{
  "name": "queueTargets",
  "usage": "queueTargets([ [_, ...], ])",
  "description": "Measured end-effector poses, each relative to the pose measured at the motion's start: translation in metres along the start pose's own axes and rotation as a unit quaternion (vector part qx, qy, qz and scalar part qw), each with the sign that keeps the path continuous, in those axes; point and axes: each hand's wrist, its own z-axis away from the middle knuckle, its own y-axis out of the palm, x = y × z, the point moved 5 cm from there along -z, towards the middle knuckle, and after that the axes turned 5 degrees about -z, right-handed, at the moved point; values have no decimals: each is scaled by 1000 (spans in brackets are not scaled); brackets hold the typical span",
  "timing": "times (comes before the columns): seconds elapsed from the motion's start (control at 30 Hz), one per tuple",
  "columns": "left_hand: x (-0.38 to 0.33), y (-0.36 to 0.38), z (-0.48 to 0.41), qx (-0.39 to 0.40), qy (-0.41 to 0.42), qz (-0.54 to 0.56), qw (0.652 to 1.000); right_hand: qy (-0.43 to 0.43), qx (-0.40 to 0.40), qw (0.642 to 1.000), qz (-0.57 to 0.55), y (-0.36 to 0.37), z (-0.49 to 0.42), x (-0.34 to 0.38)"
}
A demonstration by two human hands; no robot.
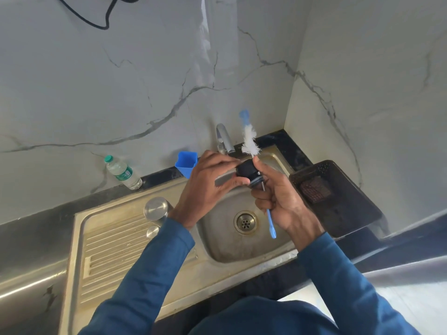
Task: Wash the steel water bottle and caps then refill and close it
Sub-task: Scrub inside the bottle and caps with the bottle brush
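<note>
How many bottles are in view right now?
2. A clear plastic bottle with a green cap stands on the counter against the wall, left of the blue cup. The steel bottle stands on the drainboard by the left forearm. Others may be hidden.

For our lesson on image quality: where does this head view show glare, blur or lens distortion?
Head view: glare streaks the wall above the tap; the brush bristles look soft and slightly blurred; the wide lens bends the sink edge and the counter.
</note>
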Motion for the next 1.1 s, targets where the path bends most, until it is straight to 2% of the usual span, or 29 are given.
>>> queueTargets([
  [0.33,-1,4,7,89,-89,138,982,4,26,1000,11,7,1,-5],
  [0.47,0,-5,14,71,-111,166,977,7,42,998,46,22,10,-6],
  [0.67,29,-23,45,45,-189,196,961,-1,51,991,124,31,-7,-33],
  [0.83,47,-48,66,62,-207,212,953,-2,88,985,150,56,-14,-58],
  [0.9,58,-61,73,57,-214,194,956,-3,71,982,174,64,-16,-66],
  [1.1,107,-109,100,-12,-304,154,940,-16,3,981,196,79,-23,-90],
])
